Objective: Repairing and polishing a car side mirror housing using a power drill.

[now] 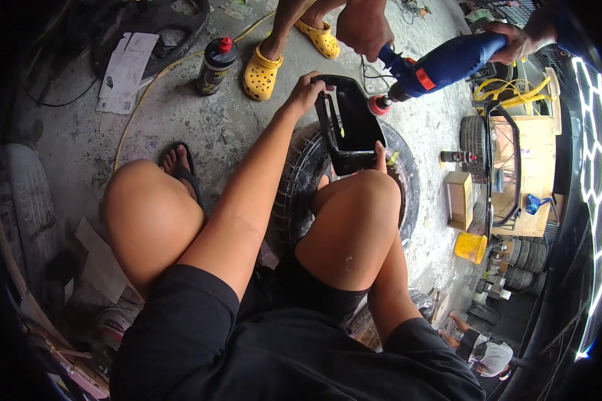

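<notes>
Between my hands is a glossy black hollow plastic housing (358,123), shaped like a car mirror shell, held over a tire (299,170). My left hand (306,92) grips its far left edge. At its near right edge, my right hand (380,156) shows only in part, fingers against the rim; my knee hides the rest. A co-worker's two hands hold a blue power polisher (441,63) from the far right. Its small red pad (380,105) is at the housing's right side; whether they touch, I cannot tell.
A black bottle with a red cap (217,65) stands at the far left near the co-worker's yellow clogs (261,72). A yellow hose (140,107) crosses the floor. To the right are a cardboard box (459,200), a yellow bucket (470,247) and another person (491,354).
</notes>
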`<state>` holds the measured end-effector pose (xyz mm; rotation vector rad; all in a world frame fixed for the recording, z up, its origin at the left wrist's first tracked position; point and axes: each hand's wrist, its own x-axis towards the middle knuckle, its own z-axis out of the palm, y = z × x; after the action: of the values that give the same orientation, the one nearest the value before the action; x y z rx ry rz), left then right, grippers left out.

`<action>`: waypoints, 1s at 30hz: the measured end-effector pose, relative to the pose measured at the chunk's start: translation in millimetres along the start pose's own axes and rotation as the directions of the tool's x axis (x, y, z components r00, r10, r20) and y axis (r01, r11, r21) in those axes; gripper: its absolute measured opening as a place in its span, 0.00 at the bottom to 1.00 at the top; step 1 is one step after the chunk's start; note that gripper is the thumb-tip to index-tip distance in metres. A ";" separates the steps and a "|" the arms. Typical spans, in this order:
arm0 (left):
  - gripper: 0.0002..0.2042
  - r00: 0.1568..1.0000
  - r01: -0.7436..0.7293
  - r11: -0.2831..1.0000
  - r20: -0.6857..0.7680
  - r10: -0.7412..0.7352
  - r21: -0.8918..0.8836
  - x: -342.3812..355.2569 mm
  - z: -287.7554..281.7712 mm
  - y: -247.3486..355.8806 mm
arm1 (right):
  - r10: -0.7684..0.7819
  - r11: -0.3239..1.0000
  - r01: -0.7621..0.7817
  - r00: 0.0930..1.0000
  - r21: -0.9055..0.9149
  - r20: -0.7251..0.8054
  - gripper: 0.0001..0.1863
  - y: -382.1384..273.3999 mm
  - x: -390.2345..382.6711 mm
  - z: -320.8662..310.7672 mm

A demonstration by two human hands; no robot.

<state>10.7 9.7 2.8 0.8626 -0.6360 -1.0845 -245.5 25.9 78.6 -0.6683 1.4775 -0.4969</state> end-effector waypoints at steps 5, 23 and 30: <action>0.12 1.000 -0.001 0.999 0.001 0.001 0.039 -2.4 3.3 3.9 | -0.004 1.000 0.004 1.000 0.000 -0.008 0.33 -0.3 -1.7 -4.5; 0.12 1.000 -0.017 1.000 0.002 0.017 -0.005 -0.3 -3.3 -4.6 | -0.008 1.000 0.008 1.000 -0.004 -0.013 0.33 3.6 -2.6 -4.4; 0.12 0.999 -0.045 0.999 0.006 0.044 0.026 -1.2 0.1 0.0 | -0.016 1.000 0.016 1.000 -0.001 -0.017 0.33 3.1 -2.7 -5.3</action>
<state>10.1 10.8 2.9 0.8644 -0.6726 -1.0408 -251.2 29.4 78.6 -0.6788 1.4894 -0.5153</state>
